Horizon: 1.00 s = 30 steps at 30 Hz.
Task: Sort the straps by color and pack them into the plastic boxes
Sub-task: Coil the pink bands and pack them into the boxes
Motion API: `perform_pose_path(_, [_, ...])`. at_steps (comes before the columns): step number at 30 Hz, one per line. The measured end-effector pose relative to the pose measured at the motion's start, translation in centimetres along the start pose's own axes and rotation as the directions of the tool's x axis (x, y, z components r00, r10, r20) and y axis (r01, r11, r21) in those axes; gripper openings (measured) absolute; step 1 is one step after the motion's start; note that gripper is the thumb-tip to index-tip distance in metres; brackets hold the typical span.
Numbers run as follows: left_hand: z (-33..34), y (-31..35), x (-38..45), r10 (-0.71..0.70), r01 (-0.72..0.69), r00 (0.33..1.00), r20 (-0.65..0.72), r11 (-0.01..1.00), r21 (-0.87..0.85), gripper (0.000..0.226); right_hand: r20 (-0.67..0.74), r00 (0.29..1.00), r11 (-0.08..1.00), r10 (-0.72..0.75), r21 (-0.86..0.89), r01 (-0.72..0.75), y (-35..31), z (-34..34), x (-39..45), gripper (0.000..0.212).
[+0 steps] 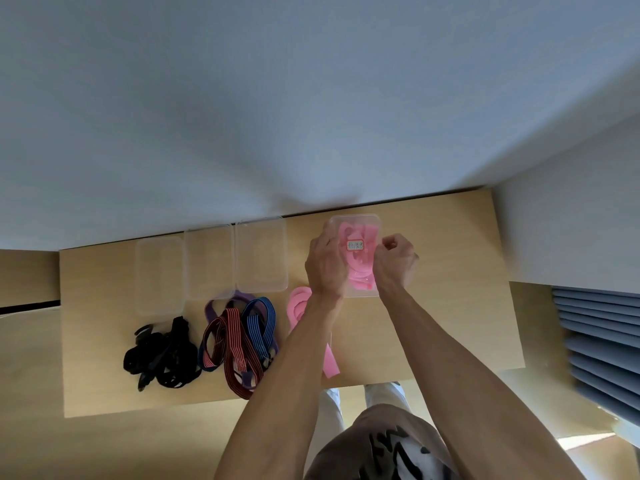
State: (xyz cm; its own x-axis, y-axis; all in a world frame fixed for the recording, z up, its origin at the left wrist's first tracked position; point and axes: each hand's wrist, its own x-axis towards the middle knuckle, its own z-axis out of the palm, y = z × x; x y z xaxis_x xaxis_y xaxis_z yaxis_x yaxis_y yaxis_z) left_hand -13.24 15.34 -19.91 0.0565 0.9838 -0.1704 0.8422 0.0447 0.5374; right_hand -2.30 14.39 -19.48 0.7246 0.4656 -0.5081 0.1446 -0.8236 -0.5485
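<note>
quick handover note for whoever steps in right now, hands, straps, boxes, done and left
Left hand grips the left side of the pink-filled box; right hand is curled at its right edge, grip unclear.
Pink straps are coiled inside that labelled box; one more pink strap lies on the table beside it.
Three empty clear boxes stand in a row to the left.
Black straps and the striped red, blue and purple straps lie unsorted in front of them.
Done: most pink packed. Left: the last pink strap, then every other colour.
</note>
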Motion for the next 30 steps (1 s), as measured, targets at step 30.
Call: perform_pose_path(30, [-0.1,-1.3,-3.6,-0.176,0.178,0.981,0.081,0.984,-0.019,0.032,-0.021,0.995,0.993,-0.102,-0.057,0.1,0.6,-0.1,-2.1,0.037])
